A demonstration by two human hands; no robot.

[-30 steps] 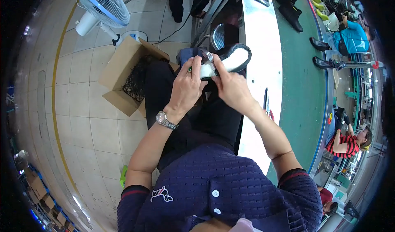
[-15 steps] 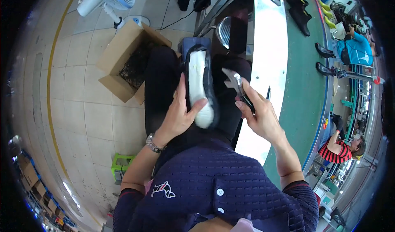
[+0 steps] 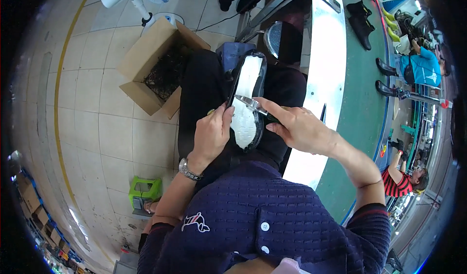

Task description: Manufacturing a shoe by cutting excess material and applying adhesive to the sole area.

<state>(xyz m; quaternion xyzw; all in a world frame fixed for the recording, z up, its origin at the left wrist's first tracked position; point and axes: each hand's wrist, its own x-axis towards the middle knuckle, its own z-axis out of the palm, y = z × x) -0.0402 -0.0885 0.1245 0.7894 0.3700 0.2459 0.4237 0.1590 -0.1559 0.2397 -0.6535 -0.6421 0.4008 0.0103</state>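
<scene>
Gripping a black shoe (image 3: 245, 121), white underside up, in the left hand (image 3: 211, 133); clasping a metal pincer-like tool (image 3: 249, 103) in the right hand (image 3: 304, 128).
Holding it lengthwise, front to back — just right of the left fingers, the nearer set, and left of the right ones. Reaching across it now with the tool, held clear half a second ago — perhaps touching the left edge.

At the centre of the frame, the long, flat shoe sole (image 3: 247, 123) is white, edged by a glossy black upper (image 3: 262, 77); the metal-headed hand tool (image 3: 249, 102) is silver. The textured short-sleeved shirt (image 3: 219, 201) at lower centre is navy, with round white buttons (image 3: 265, 226). At upper left, the open cardboard box (image 3: 145, 50) is brown. Lower left, a plastic stool (image 3: 156, 188) is lime green. At right, the flat belt (image 3: 357, 79) is green, a co-worker's short-sleeved top (image 3: 398, 182) striped red and black.
</scene>
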